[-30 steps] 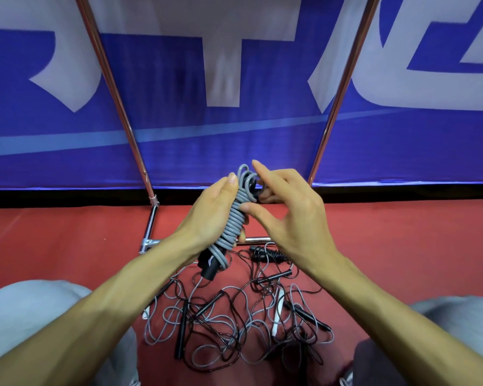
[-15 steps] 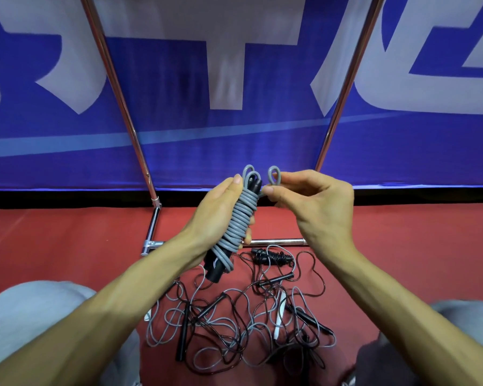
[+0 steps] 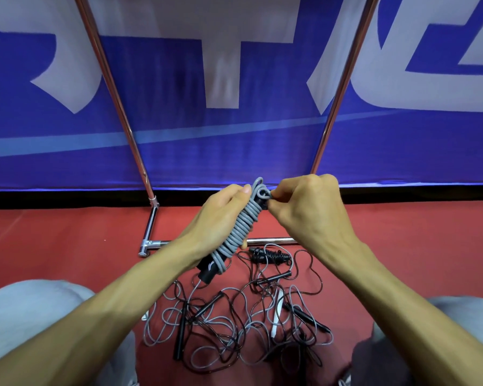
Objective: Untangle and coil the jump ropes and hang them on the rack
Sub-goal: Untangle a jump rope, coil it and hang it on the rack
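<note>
The left hand point(image 3: 218, 215) has its fingers curled round the middle of the grey rope bundle point(image 3: 241, 227), thumb lying up along the coils, so the bundle sits firm in the palm. The right hand point(image 3: 304, 210) pinches w/ thumb and finger the small end loop point(image 3: 262, 190) at the top of the bundle; the fingertips are pressed together on it.

The bundle is in the air, over the far part of the red floor point(image 3: 67, 246), approx. above the rack's base bar point(image 3: 271, 240). Its long axis is tilted: the black handle end point(image 3: 207, 270) is low and toward the person, the loop end high and away, toward the blue banner point(image 3: 234, 151).

I judge the step as securing the last loop, i.e. coiling is nearly done for this rope and hanging is not yet done. The next move turns on one relation: the hanging place should lie up and ahead of the grip, btw. the left upright point(image 3: 115, 96) and the right upright point(image 3: 343, 87). The rack top is out of view, so I cannot tell its form. The loop end points that way.

The right hand is nearer to the right upright, which passes just behind it. Room btw. the uprights is open above the hands. On the floor nearer to the person lies the tangle of other ropes point(image 3: 234, 330), w/ a small black coiled rope point(image 3: 271, 256) just beside the base bar. A straight lift should stay apart from them.
</note>
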{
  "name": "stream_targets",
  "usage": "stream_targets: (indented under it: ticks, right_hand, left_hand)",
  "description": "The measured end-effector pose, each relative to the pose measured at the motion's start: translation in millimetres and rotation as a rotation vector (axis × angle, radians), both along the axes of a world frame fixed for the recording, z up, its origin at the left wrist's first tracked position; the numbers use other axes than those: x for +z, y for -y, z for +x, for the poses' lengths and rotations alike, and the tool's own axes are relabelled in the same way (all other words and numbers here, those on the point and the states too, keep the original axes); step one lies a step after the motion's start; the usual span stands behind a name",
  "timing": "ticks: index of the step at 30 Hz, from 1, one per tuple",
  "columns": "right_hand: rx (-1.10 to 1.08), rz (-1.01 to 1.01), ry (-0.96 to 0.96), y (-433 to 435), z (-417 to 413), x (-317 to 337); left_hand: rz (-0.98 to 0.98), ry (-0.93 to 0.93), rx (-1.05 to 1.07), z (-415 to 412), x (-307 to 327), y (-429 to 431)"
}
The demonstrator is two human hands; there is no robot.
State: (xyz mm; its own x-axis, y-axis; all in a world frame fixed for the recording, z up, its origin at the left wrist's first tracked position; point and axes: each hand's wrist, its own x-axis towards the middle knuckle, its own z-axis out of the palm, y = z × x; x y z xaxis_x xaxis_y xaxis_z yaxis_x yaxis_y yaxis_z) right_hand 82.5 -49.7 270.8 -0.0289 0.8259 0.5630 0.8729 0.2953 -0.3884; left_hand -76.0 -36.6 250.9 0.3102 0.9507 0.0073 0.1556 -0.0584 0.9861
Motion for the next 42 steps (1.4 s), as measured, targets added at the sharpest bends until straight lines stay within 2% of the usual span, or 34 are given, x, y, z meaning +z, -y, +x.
stream_targets:
  ticks: [5, 11, 18, 25, 29, 31, 36, 40, 42]
  right_hand:
    - [-0.052, -0.121, 0.151, 2.8, -1.0, 2.4]
    - [-0.009, -0.146, 0.169, 5.2, 2.9, 2.3]
    - [0.187, -0.053, 0.130, 3.5, 8.9, -5.9]
    - [0.135, 0.095, 0.051, 8.7, -3.2, -10.1]
    - [0.037, -0.138, -0.328, 9.4, -4.0, -6.7]
    - [0.008, -0.191, -0.462, 9.1, -4.2, -6.0]
    - [0.134, -0.254, -0.453, 12.5, -3.5, -4.0]
    - [0.194, -0.346, -0.548, 8.8, -3.7, -3.2]
    - [0.178, -0.321, -0.504, 6.0, -4.7, -4.7]
  left_hand:
    - [0.325, -0.336, 0.020, 1.5, -7.7, 6.4]
    - [0.680, -0.782, -0.003, -0.2, -19.3, 10.4]
    - [0.631, -0.715, 0.012, -4.7, -11.6, 12.9]
    - [0.624, -0.740, 0.039, -6.2, -9.4, 15.7]
    - [0.646, -0.822, 0.103, -2.0, -6.6, 17.9]
    - [0.625, -0.840, 0.104, 1.2, -4.0, 18.9]
    - [0.554, -0.817, 0.089, -3.2, -1.5, 14.1]
    - [0.601, -0.913, 0.094, -11.4, 3.1, 8.3]
    - [0.644, -0.968, 0.087, -13.2, 2.7, 7.8]
